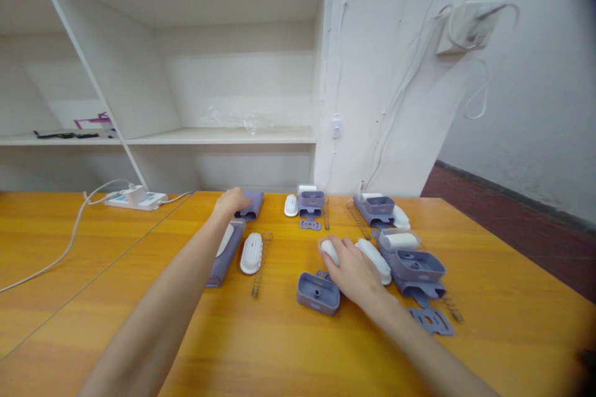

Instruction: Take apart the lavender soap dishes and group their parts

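My left hand (234,200) reaches to the table's back and is closed on the left end of a purple-grey housing (252,205). In front of it lies another purple-grey housing (226,257) with a white inset. Beside that are a white ribbed oval part (252,254) and a metal spring (259,270). My right hand (349,263) is closed round a small white rounded piece (330,252), held between thumb and fingers. Just below sits an open purple-grey tray part (318,293). A white ribbed part (374,260) lies right of my right hand.
Further right stands a group of purple-grey housings (416,265) with a flat slotted plate (432,321) and a spring. Two smaller groups (311,200) (379,205) sit at the back. A power strip (136,198) with cables lies back left, below white shelves (223,135).
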Demonstrator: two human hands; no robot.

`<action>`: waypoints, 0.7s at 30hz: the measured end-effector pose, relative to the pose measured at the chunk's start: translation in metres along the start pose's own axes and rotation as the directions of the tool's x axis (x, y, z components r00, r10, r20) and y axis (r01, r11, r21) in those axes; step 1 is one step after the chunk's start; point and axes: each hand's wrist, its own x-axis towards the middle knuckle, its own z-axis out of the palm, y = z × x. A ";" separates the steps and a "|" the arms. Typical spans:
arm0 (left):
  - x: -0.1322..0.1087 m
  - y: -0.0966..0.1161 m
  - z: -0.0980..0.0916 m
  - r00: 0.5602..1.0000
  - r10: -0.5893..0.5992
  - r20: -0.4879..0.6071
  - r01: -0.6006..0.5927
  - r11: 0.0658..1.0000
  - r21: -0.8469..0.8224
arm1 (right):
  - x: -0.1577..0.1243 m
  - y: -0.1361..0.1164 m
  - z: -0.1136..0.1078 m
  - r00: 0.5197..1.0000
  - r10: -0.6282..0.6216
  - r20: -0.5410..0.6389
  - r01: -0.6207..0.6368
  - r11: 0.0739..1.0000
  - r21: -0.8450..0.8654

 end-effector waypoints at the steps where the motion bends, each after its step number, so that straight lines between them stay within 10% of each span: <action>1: -0.002 -0.002 -0.001 1.000 -0.001 -0.012 0.001 1.000 0.003 | -0.001 0.001 0.001 1.000 0.000 -0.009 0.000 1.000 0.008; 21: -0.010 0.007 0.023 0.995 -0.032 -0.099 0.025 0.997 -0.071 | -0.003 0.005 0.009 0.998 -0.006 -0.055 0.011 0.997 0.075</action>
